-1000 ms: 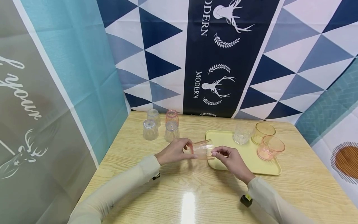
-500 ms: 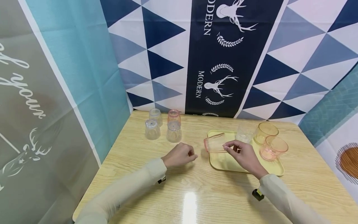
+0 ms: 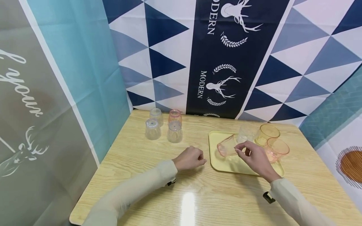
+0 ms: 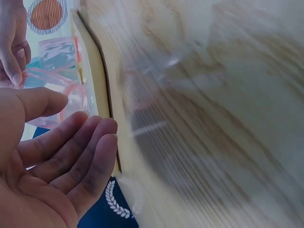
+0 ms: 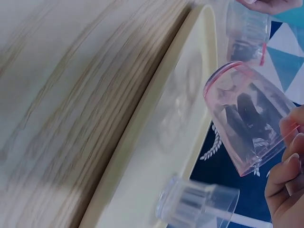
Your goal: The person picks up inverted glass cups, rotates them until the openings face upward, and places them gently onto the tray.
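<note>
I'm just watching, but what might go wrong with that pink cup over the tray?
The pink cup might slip: the right-hand grip pinches it at just one end. It could also bump the clear cup standing close by on the yellow tray. And, tilted over like this, it may roll if let go.

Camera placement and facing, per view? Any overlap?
Head: on the head, facing forward and down at the pale wooden table; left hand, right hand and beige sleeves show.
Left wrist: on that wrist, looking past the palm along the table; left hand large, right hand upper left.
Right wrist: on that wrist, looking across the yellow rectangular tray at the pink-tinted see-through tumbler; right hand at right edge, left hand cropped at top right.
Both wrist views share tumbler and tray.
</note>
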Tool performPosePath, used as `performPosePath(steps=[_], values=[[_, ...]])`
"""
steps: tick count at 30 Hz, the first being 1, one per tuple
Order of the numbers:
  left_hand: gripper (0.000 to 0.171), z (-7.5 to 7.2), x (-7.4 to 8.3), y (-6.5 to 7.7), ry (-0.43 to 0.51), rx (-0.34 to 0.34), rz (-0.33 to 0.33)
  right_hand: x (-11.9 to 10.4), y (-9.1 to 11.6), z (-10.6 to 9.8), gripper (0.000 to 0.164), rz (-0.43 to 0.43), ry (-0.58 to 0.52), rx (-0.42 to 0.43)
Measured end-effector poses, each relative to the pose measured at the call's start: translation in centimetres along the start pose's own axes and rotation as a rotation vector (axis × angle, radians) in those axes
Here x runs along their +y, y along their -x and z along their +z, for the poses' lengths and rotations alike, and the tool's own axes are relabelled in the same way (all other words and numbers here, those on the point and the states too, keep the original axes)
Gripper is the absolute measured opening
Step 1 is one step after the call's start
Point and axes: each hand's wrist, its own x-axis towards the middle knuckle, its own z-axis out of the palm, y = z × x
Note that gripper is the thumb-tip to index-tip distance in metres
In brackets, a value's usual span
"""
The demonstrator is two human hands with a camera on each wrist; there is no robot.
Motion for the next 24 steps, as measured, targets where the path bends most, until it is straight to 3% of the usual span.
performPosePath(steps=[9,19,24], values=[[0.03,1.7,0.0,-1.8,0.028,-0.013,0.027,1.6,0.8,-0.9,0.013,-0.08,0.075,0.029],[0.034,2.6,1.4,-2.3,0.028,-0.057,0.004,2.5,1.3,-1.8,0.013,-0.115,0.175,0.044],[0.046,2.9,1.8,-2.7,0.018,-0.074,0.011,2.9,1.7,-2.3,0.013,-0.118,0.216,0.051]])
